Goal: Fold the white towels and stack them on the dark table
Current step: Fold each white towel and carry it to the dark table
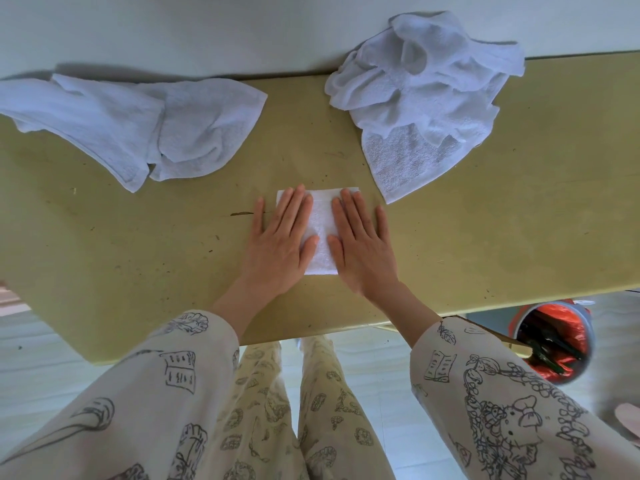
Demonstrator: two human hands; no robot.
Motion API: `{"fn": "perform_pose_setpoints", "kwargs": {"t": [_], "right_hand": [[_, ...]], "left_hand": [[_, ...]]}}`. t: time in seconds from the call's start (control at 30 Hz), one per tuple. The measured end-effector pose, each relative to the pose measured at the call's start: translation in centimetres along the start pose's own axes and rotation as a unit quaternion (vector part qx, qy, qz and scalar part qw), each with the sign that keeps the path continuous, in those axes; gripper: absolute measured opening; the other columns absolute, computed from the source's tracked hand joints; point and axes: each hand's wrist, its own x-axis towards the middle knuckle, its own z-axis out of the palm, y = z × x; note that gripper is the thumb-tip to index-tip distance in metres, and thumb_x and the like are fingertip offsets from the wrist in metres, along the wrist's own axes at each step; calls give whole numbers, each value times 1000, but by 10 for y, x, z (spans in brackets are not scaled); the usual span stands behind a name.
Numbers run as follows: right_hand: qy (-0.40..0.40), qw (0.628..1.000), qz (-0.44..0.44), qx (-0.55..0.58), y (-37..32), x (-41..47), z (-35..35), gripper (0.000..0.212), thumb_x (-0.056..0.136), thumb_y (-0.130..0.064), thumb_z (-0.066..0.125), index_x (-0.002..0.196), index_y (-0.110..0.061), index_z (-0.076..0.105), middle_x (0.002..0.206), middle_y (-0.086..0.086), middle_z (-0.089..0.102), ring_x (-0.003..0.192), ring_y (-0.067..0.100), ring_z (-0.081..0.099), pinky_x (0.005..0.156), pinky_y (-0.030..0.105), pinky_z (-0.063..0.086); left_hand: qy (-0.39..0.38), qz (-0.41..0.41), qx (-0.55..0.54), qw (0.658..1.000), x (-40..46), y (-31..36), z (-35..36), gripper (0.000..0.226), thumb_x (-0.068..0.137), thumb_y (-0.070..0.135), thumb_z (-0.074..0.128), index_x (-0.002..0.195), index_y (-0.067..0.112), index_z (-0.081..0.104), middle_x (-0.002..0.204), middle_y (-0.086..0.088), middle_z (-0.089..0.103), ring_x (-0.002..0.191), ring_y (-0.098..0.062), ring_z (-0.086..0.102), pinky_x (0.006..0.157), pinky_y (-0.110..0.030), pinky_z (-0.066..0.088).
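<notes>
A small folded white towel (321,233) lies flat in the middle of the olive-yellow table (138,244). My left hand (282,242) presses flat on its left half with straight fingers. My right hand (360,242) presses flat on its right half the same way. A loosely bunched white towel (138,126) lies at the far left of the table. At the far right, a crumpled heap of white towels (422,91) lies against the wall.
A pale wall (242,29) runs along the table's far edge. Below the table's near right corner stands a bin (554,344) with an orange liner. Pale floor (45,368) shows beneath the near edge.
</notes>
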Motion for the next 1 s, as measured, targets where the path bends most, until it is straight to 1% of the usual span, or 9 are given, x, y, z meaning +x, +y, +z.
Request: {"fn": "perform_pose_setpoints", "kwargs": {"t": [0.1, 0.17, 0.23, 0.37, 0.57, 0.67, 0.8, 0.9, 1.0], "right_hand": [[-8, 994, 3, 107, 2, -4, -21, 59, 94, -34, 19, 149, -13, 10, 157, 6, 10, 144, 12, 1, 119, 42, 5], [62, 983, 50, 166, 0, -9, -34, 54, 95, -26, 31, 145, -8, 26, 152, 13, 26, 143, 23, 20, 117, 39, 17], [139, 958, 144, 207, -3, -12, -42, 40, 93, -16, 44, 130, -1, 49, 133, 18, 49, 126, 33, 44, 106, 40, 36], [33, 896, 319, 308, -12, -3, -47, 29, 92, -18, 52, 117, -3, 54, 117, 12, 51, 107, 26, 50, 89, 26, 36], [-16, 875, 376, 306, -26, 12, -41, 33, 88, -30, 59, 107, -5, 52, 106, 9, 59, 101, 26, 55, 95, 44, 42], [-47, 860, 398, 315, -28, 17, -43, 32, 85, -34, 60, 103, -9, 52, 98, 3, 59, 98, 24, 56, 93, 44, 44], [-81, 855, 400, 320, -29, 17, -44, 27, 83, -35, 60, 68, -14, 51, 68, -1, 52, 78, 24, 53, 72, 36, 42], [-78, 864, 388, 310, -29, 16, -43, 31, 82, -37, 60, 91, -7, 62, 93, 6, 61, 92, 25, 57, 82, 40, 48], [-106, 826, 389, 394, -29, 17, -54, 17, 85, -23, 61, 88, -8, 54, 80, 0, 53, 72, 16, 51, 63, 26, 42]], "left_hand": [[-10, 3, -26, 1000, -2, 3, -10, 59, 94, 40, 26, 144, 8, 22, 153, -8, 23, 141, -19, 18, 113, -51, 16], [3, 7, -44, 999, -7, 5, -15, 58, 94, 37, 27, 143, 7, 24, 152, -8, 25, 141, -21, 19, 112, -50, 17], [10, -2, -53, 999, -15, 6, -18, 56, 93, 33, 30, 141, 6, 29, 151, -9, 28, 139, -21, 20, 111, -50, 20], [-36, 2, -50, 998, -30, 4, -12, 60, 93, 38, 26, 144, 7, 26, 154, -6, 20, 142, -19, 17, 113, -50, 22], [-64, -16, -47, 997, -32, 6, -15, 63, 90, 42, 26, 144, 8, 26, 154, -5, 21, 141, -19, 22, 109, -51, 23], [-77, -23, -55, 995, -36, 6, -15, 63, 90, 42, 26, 143, 9, 28, 154, -5, 23, 141, -20, 24, 108, -52, 25], [-93, -15, -59, 994, -41, 4, -17, 61, 90, 41, 26, 142, 9, 31, 153, -5, 26, 140, -20, 27, 107, -51, 28], [-93, -18, -79, 992, -42, 3, -21, 59, 90, 39, 26, 140, 10, 35, 152, -5, 27, 139, -19, 27, 107, -50, 28], [-90, -9, -138, 986, -42, 2, -30, 65, 88, 41, 13, 143, 12, 30, 155, -1, 19, 143, -15, 14, 114, -44, 17]]}}
